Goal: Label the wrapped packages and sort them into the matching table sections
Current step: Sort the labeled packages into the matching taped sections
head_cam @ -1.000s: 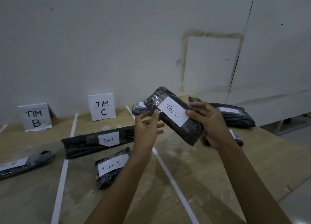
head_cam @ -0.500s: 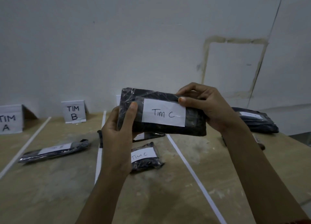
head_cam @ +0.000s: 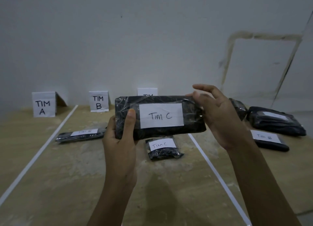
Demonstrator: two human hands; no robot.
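Currently in hand: held package (head_cam: 160, 131), dark, film-wrapped, oblong, raised level above the worktop (head_cam: 76, 183) in front of the half-hidden TIM C sign (head_cam: 147, 91). White label (head_cam: 161, 115) stuck across its front face, marked "Tim C" in pen. Left hand (head_cam: 121, 137) grasping the left end, thumb over the front, fingers behind. Right hand (head_cam: 218, 119) loose at the right end, thumb tip at the top corner, remaining fingers spread and lifted clear; steadying at most, not gripping.

Sorted so far, judging by position: long package (head_cam: 81, 135) labelled "Tim B", flat on the worktop in the strip fronted by the TIM B sign (head_cam: 98, 101); small package (head_cam: 162, 147) labelled "Tim C", flat just below the held one, left of the right tape line (head_cam: 210, 166). TIM A sign (head_cam: 43, 104) at far left, beyond the left tape line (head_cam: 50, 138).

Outstanding: pile to the right of the right tape line, well apart from the signs. Large package (head_cam: 276, 122) with a label too faint to read; flat package (head_cam: 268, 139) just in front of it, label apparently "Tim B"; third package (head_cam: 238, 108) behind, no label visible from this angle.

Status: labelling of the held item apparently done; placing into the C strip next, not yet done. Remainder of the pile awaiting sorting, perhaps labelling too. Roughly midway, by this count.
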